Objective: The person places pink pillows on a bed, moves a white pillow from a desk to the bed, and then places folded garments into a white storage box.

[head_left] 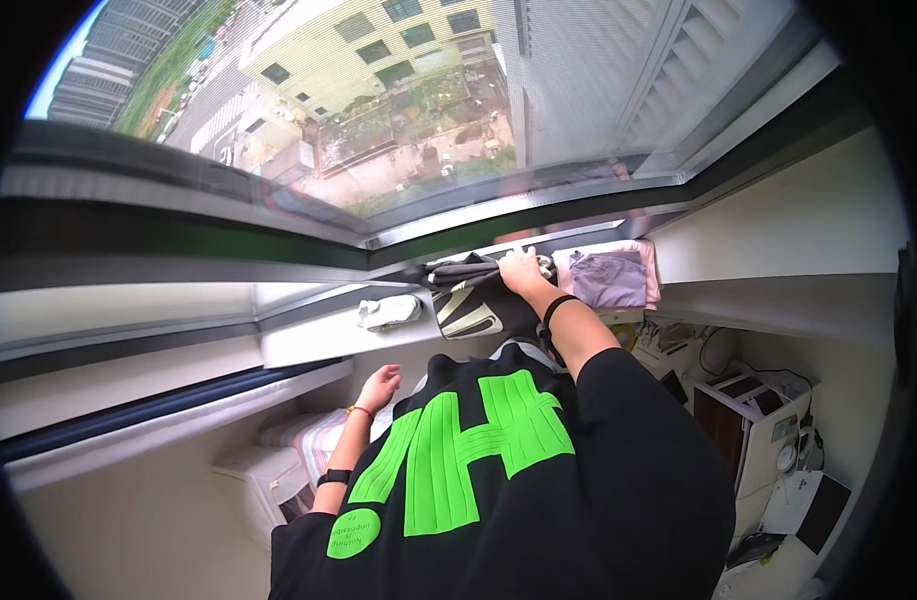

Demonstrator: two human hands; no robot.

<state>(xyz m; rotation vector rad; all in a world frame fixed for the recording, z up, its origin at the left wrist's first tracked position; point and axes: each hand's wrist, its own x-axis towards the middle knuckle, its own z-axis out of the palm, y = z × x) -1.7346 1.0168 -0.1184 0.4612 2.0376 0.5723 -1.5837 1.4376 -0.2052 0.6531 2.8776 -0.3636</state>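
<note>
From my remote station I find the right hand (522, 272) laid over the upper edge of a dark cloth (469, 316) with a pale pattern; its fingertips bend over the far side, and whether they grasp the fabric or only press on it I cannot tell. The dark cloth sits on the white sill (309, 345) below the window, its upper part bunched in folds. A black band (550, 312) circles the right wrist. The left hand (382, 386) hangs lower, well apart from the cloth — released, fingers loosely bent, nothing seen in it. That arm carries an orange band (359, 410) at the wrist and a wider black one (334, 477) farther up. I note a crumpled white cloth (390, 312) on the sill to the left of the dark one, and a folded purple cloth (609, 279) on a pink cloth (648, 272) just to its right. The person's black shirt (639, 480) bears bright green shapes. Lower left stands a white cabinet (247, 468) beside striped fabric (316, 436); at right, cables and white equipment crowd together. Beyond the window — a pale yellow building (329, 55) and a road.
</note>
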